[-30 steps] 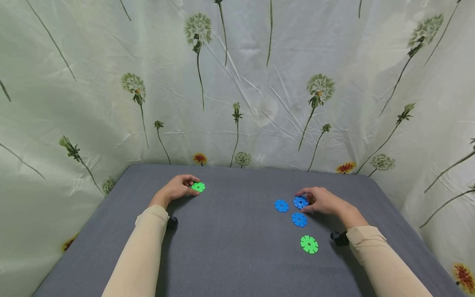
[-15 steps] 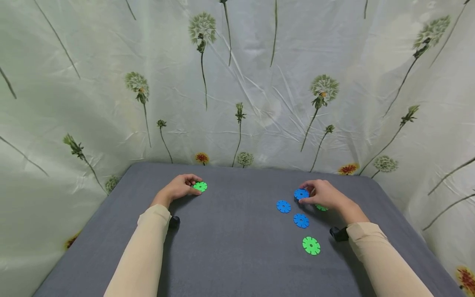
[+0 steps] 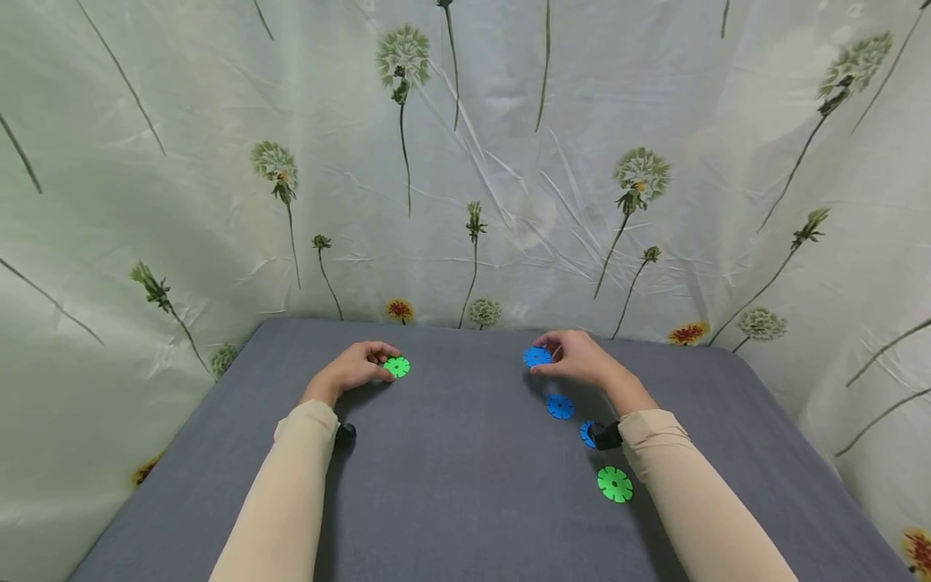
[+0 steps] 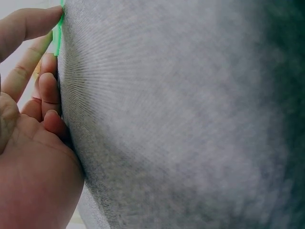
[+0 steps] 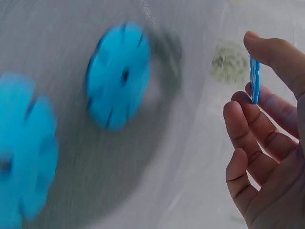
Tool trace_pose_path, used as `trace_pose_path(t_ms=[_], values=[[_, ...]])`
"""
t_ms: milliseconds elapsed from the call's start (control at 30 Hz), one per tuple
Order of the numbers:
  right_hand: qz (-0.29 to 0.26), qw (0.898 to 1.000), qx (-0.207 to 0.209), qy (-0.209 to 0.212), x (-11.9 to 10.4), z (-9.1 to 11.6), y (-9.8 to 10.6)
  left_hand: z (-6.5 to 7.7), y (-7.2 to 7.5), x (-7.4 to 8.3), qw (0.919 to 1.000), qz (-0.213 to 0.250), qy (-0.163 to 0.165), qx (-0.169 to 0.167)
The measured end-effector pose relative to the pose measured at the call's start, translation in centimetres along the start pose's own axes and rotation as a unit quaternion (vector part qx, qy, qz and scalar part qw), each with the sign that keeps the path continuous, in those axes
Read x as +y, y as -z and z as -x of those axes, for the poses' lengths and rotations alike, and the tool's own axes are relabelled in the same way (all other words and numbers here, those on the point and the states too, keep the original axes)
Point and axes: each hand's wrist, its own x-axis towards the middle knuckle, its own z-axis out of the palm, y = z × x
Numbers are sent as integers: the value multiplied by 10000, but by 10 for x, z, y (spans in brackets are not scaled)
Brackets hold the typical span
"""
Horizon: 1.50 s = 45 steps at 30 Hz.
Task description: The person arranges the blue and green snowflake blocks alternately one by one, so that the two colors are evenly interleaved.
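Note:
At the far left of the table in the head view, my left hand (image 3: 354,368) holds a green notched disc (image 3: 397,367) by its edges between thumb and fingers. The left wrist view catches only a sliver of that green disc (image 4: 58,40), close to the cloth. My right hand (image 3: 582,358) pinches a blue notched disc (image 3: 537,356) above the table; the right wrist view has this disc (image 5: 255,81) edge-on between thumb and fingertips. Below it lie a second blue disc (image 3: 560,406) and a third blue disc (image 3: 586,434), the latter partly covered by the wrist camera.
Nearer the front, a green disc (image 3: 615,484) lies flat beside the right sleeve (image 3: 698,493). The grey cloth-covered table (image 3: 465,485) ends at a flowered curtain (image 3: 502,162) behind and at both sides. A black wrist camera (image 3: 605,436) sits under the right wrist.
My right hand has picked up the blue disc and carried it left and away from me. A green disc glimpsed beneath that hand is now out of sight. My left hand stays put.

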Motion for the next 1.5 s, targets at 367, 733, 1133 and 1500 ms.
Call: trace_pose_path(t_ms=[367, 733, 1133, 1500], values=[[-324, 9992, -108, -183, -41, -38, -44, 2, 1, -3, 10000, -86, -41, -17], [-529, 9981, -174, -267, -73, -61, -91, 0, -5, -7, 9998, -106, -110, -100], [-756, 9965, 32, -361, -99, -89, -118, -3, -2, -3, 9996, -264, -39, 29], [-951, 9936, 223, -561, -105, -93, -130, 0, 0, -1, 9998, -176, 36, 10]])
